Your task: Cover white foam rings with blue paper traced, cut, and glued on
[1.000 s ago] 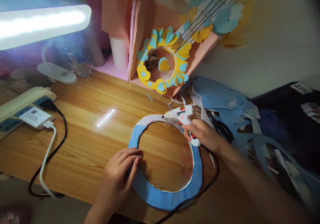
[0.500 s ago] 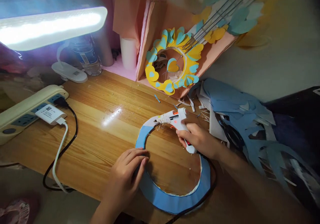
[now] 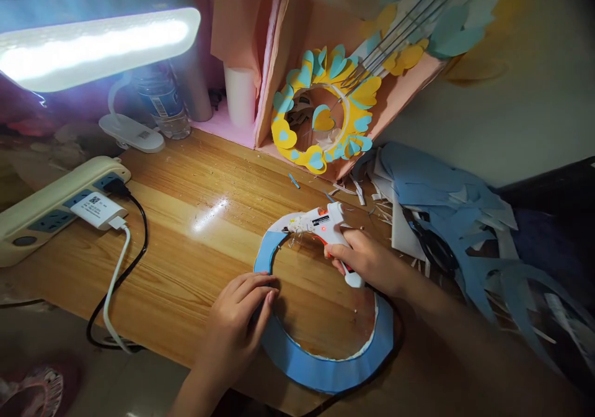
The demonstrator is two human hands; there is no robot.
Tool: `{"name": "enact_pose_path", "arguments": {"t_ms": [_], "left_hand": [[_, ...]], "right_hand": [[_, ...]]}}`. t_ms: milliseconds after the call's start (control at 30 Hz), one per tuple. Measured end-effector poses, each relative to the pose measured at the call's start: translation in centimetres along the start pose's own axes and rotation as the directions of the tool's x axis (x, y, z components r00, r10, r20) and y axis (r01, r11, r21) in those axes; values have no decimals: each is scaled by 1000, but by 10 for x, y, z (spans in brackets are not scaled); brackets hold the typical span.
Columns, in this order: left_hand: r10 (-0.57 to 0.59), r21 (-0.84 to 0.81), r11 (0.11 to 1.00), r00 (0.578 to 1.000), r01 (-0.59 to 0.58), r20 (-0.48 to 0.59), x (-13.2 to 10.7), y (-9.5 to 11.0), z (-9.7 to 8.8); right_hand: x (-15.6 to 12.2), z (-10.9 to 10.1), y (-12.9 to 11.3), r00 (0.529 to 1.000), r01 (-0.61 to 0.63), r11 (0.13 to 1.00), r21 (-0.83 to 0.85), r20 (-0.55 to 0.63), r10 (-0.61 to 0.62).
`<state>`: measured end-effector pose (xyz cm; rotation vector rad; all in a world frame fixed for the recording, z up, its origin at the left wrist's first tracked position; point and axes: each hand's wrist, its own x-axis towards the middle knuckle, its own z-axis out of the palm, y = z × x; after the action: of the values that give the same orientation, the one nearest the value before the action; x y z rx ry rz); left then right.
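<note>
A ring (image 3: 328, 373) faced with blue paper lies flat on the wooden table; its upper part near the glue gun is bare white. My left hand (image 3: 242, 315) is on the ring's left side, its fingers bent over the band and the thumb by the inner edge, gripping it. In my right hand (image 3: 360, 256) is a white hot glue gun (image 3: 325, 222) with orange parts and a lit red light. The gun's nozzle is at the ring's upper left, where the blue paper ends. Thin glue strings hang below the nozzle. My right fingers wrap the handle near the trigger.
A bright lamp (image 3: 102, 48), a water bottle (image 3: 162, 104) and a power strip (image 3: 60, 206) with cables are at left. A wreath of yellow and blue paper hearts (image 3: 288, 138) leans at the back. Blue paper scraps (image 3: 432, 181) and scissors (image 3: 432, 250) lie at right.
The glue gun's nozzle has shifted slightly left and down along the ring's upper left. My left hand stays on the ring. The whole view has moved a little.
</note>
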<state>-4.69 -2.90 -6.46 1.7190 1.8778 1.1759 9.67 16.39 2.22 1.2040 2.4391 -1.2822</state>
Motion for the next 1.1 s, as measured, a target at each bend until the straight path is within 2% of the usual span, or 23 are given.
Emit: {"name": "enact_pose_path", "arguments": {"t_ms": [233,367,667,867,1100], "left_hand": [[-4,12,1000,1000,4,8,1,1,-1],[-3,13,1000,1000,3,15,1,1,-1],[8,36,999,1000,-8,20,-1,-1,-1],[19,41,999,1000,-20,7,0,-2,-1],[12,28,1000,1000,-12,10,1,-2,-2]], "right_hand": [[1,-3,1,1000,-23,999,48,1,23],[0,-8,4,996,-81,996,45,-22,82],[-2,-16,21,980,-168,982,83,-89,175],[-6,-21,33,986,-136,982,135,-82,148],[-17,-28,35,968,-206,968,145,-117,224]]}}
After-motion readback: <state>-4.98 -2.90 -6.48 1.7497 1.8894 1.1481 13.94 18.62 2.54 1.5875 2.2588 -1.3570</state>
